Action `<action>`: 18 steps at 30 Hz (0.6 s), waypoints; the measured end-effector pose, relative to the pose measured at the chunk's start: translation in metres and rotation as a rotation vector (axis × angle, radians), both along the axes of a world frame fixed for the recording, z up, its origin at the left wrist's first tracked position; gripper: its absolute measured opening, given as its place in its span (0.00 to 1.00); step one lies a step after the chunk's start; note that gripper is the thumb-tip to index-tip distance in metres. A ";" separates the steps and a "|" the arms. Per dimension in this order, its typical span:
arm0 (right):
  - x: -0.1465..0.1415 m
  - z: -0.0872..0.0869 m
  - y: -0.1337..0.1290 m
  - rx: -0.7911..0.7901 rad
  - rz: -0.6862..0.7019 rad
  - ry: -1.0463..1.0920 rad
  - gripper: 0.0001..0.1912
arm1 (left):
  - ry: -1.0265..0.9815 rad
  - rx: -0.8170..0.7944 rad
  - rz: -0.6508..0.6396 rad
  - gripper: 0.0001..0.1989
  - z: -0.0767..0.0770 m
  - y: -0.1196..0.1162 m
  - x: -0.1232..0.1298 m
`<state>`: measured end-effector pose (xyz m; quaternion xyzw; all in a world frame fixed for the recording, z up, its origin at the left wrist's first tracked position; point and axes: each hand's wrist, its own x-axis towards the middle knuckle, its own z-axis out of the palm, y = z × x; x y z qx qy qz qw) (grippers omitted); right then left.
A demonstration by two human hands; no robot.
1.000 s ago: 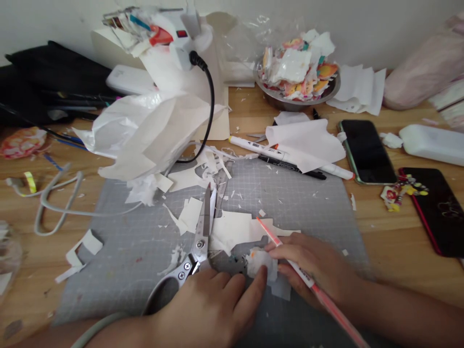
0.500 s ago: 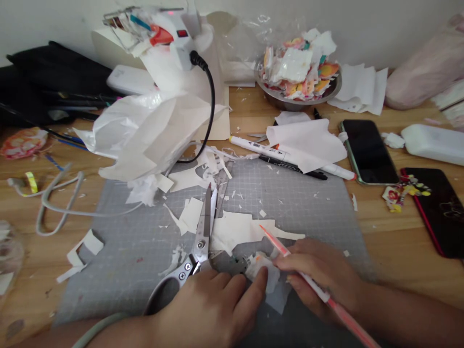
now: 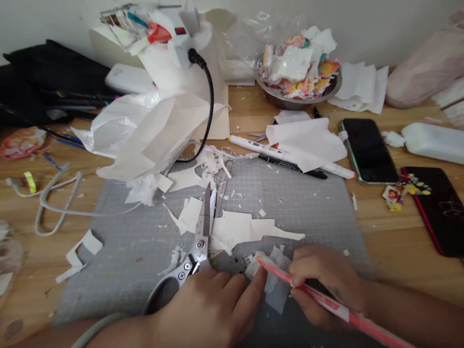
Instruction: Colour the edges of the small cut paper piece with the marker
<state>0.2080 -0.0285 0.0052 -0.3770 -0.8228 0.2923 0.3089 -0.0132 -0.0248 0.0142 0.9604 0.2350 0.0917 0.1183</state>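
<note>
In the lower middle of the head view, my left hand lies with its knuckles up and most fingers curled. Its index fingertip presses a small torn piece of white paper onto the grey cutting mat. An orange pen is pinched in my right hand. The pen's tip meets the paper close to that fingertip, where a small orange mark shows. Silver scissors lie partly open beside my left hand, their handles partly hidden by it. Cut cream paper lies just beyond.
A metal bowl holds colourful paper pieces at the back. Two phones and markers lie to the right. A glue gun with a black cable stands back left, above crumpled plastic. A white cord crosses the left side.
My right hand has tilted the orange pen down, bringing its tip from above the cream paper onto the small white piece. My left hand stays in place.
</note>
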 end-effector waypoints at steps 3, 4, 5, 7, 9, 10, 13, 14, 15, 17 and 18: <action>0.000 -0.001 0.001 0.039 -0.021 -0.019 0.05 | -0.019 -0.001 0.000 0.15 0.000 0.001 0.000; 0.001 -0.001 0.001 0.063 -0.026 -0.010 0.04 | -0.022 -0.002 -0.003 0.14 0.000 0.001 0.000; 0.001 -0.001 0.001 0.079 -0.026 -0.004 0.03 | -0.024 -0.004 -0.010 0.14 0.000 0.001 0.000; 0.002 -0.003 0.001 0.077 -0.001 -0.008 0.04 | -0.023 -0.009 -0.014 0.14 0.000 0.001 0.000; 0.002 -0.003 0.001 0.064 0.041 -0.014 0.04 | -0.022 -0.014 -0.013 0.14 0.000 0.000 0.000; 0.002 -0.003 0.001 0.061 0.063 -0.022 0.03 | -0.023 -0.016 -0.014 0.13 0.001 -0.001 0.000; 0.002 -0.004 0.001 0.063 0.104 -0.039 0.02 | -0.026 -0.016 -0.019 0.13 0.001 -0.001 0.000; 0.002 -0.004 0.001 0.064 0.095 -0.051 0.01 | -0.022 -0.014 -0.020 0.13 0.001 -0.001 0.000; 0.001 -0.004 0.001 0.070 0.069 -0.061 0.01 | -0.014 -0.013 -0.019 0.14 0.001 -0.001 0.000; 0.001 -0.004 0.001 0.087 -0.002 -0.069 0.03 | -0.004 -0.011 -0.016 0.14 0.001 0.000 0.000; 0.001 -0.004 0.001 0.095 -0.032 -0.070 0.03 | -0.001 -0.009 -0.015 0.15 0.001 0.001 0.000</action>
